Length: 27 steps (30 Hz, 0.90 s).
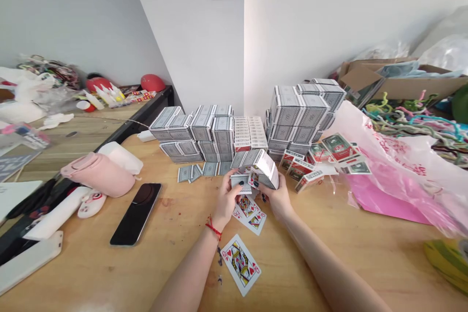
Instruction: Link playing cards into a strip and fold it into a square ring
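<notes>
My left hand (227,201) is closed on a few playing cards (241,183), backs toward me, at the table's middle. My right hand (277,198) grips a tilted deck of cards (267,169) just to their right; the two hands nearly touch. Under the hands lie face-up court cards (250,213), and another face-up king of hearts (241,263) rests nearer to me beside my left forearm, which wears a red string bracelet (213,228). Behind the hands rise stacks of grey-backed decks (199,132) and a taller stack (302,118).
A black phone (136,213), a pink pouch (99,173) and white items lie at left. Green-and-red card boxes (329,156) and a pink plastic bag (395,170) lie at right, with coloured cords (417,122) and a cardboard box (395,80) behind. A second cluttered table (73,126) stands far left.
</notes>
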Each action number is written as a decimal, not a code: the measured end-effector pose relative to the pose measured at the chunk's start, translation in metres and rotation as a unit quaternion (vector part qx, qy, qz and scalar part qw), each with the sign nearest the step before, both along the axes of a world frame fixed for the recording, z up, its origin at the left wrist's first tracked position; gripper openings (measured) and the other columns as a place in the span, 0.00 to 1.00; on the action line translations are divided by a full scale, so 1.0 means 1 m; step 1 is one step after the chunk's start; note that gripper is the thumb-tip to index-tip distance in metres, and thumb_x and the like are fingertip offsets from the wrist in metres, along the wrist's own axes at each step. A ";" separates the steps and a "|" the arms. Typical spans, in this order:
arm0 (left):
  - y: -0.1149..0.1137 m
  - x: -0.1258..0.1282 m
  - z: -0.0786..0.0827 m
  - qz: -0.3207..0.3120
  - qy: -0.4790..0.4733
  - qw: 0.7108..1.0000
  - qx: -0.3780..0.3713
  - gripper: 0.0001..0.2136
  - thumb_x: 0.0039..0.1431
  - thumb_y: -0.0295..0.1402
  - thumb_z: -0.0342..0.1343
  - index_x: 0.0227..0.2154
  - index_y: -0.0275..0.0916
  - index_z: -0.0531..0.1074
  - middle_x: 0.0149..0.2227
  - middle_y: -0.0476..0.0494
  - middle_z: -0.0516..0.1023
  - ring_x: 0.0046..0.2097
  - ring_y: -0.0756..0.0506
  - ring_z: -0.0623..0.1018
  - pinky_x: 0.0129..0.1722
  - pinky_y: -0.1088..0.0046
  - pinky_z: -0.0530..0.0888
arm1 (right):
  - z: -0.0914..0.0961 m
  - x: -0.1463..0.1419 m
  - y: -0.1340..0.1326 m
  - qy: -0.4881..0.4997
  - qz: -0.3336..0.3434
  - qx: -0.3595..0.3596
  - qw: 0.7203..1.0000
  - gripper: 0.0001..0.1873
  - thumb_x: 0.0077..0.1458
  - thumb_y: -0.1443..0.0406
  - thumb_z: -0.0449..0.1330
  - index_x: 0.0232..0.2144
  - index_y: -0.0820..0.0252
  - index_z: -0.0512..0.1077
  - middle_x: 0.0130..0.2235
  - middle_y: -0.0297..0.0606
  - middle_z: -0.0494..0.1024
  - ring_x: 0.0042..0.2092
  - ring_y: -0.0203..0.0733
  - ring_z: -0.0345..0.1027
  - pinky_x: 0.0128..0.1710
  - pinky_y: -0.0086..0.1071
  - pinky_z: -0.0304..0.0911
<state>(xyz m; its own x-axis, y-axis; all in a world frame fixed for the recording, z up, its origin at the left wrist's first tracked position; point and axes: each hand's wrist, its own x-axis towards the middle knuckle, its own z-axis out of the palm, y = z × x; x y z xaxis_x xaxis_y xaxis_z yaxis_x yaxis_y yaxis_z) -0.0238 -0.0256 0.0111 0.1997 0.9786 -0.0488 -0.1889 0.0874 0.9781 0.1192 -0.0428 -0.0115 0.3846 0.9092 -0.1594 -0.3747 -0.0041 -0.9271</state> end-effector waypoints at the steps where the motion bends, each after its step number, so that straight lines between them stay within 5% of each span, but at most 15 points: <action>1: 0.001 0.000 -0.001 -0.016 0.001 1.000 -0.011 0.18 0.48 0.31 0.51 0.45 0.40 0.63 0.27 0.51 0.68 0.20 0.55 0.62 0.18 0.79 0.61 | 0.000 0.001 0.000 -0.004 -0.001 0.004 1.000 0.31 0.32 0.68 0.67 0.41 0.54 0.61 0.27 0.26 0.70 0.19 0.30 0.57 0.14 0.24 0.52; 8: 0.000 0.001 0.000 -0.003 -0.070 0.997 -0.022 0.10 0.48 0.34 0.53 0.35 0.39 0.65 0.28 0.52 0.68 0.23 0.55 0.64 0.20 0.81 0.61 | 0.009 0.001 -0.005 0.042 0.026 0.041 0.998 0.27 0.33 0.70 0.64 0.39 0.54 0.63 0.27 0.26 0.70 0.20 0.30 0.55 0.17 0.23 0.50; 14: 0.000 0.001 -0.001 0.052 -0.074 0.996 -0.003 0.10 0.48 0.36 0.55 0.33 0.39 0.65 0.26 0.54 0.66 0.21 0.56 0.62 0.19 0.81 0.59 | -0.004 0.000 -0.004 0.012 -0.019 0.030 0.999 0.08 0.35 0.70 0.61 0.21 0.60 0.65 0.20 0.28 0.67 0.21 0.30 0.54 0.19 0.25 0.52; 20: 0.000 0.004 -0.003 0.040 -0.005 0.999 0.008 0.10 0.51 0.37 0.53 0.35 0.38 0.65 0.22 0.54 0.63 0.20 0.55 0.62 0.19 0.80 0.61 | -0.004 0.001 -0.002 0.015 -0.005 0.021 1.000 0.13 0.32 0.66 0.64 0.26 0.61 0.69 0.21 0.31 0.71 0.25 0.37 0.62 0.23 0.29 0.56; 27: 0.004 0.007 -0.002 0.116 0.008 0.993 -0.017 0.08 0.50 0.37 0.51 0.27 0.37 0.66 0.19 0.54 0.65 0.19 0.54 0.64 0.20 0.79 0.62 | -0.003 0.002 -0.001 0.034 -0.028 0.026 0.999 0.12 0.32 0.69 0.62 0.26 0.61 0.69 0.22 0.30 0.72 0.22 0.33 0.60 0.20 0.26 0.54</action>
